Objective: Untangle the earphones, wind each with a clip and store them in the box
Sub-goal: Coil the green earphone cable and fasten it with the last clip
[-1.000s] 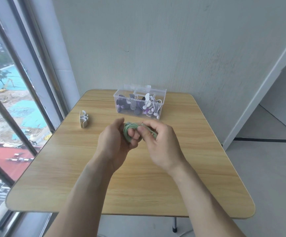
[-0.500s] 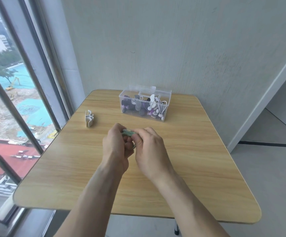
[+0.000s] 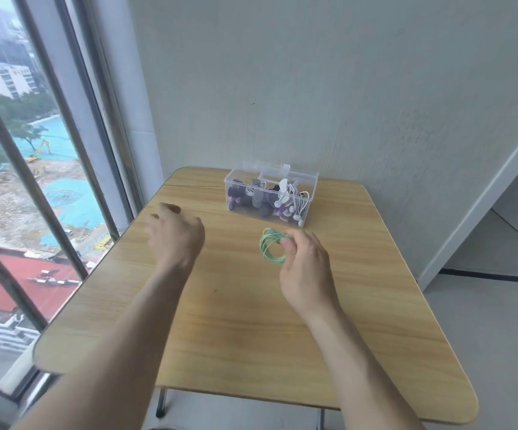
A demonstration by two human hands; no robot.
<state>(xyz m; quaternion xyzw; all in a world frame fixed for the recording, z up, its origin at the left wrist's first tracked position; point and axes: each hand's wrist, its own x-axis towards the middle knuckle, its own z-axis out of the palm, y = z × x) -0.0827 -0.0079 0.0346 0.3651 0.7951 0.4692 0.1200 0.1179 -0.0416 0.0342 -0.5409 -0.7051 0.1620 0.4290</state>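
My right hand (image 3: 305, 268) pinches a coil of green earphones (image 3: 269, 251) just above the wooden table (image 3: 251, 330), in front of the box. The clear plastic box (image 3: 311, 186) stands at the back of the table, lid open, with white, grey and purple wound earphones inside. My left hand (image 3: 175, 238) is out to the left near the table's window edge, blurred, fingers loose and holding nothing that shows. The white clip seen earlier at that spot is hidden behind this hand.
A window with metal bars runs along the left of the table. A grey wall stands right behind the box. The table's right edge drops to a grey floor.
My left hand let go of the green coil and moved left toward where the clip lay. My right hand keeps the coil and has shifted right, nearer the box.
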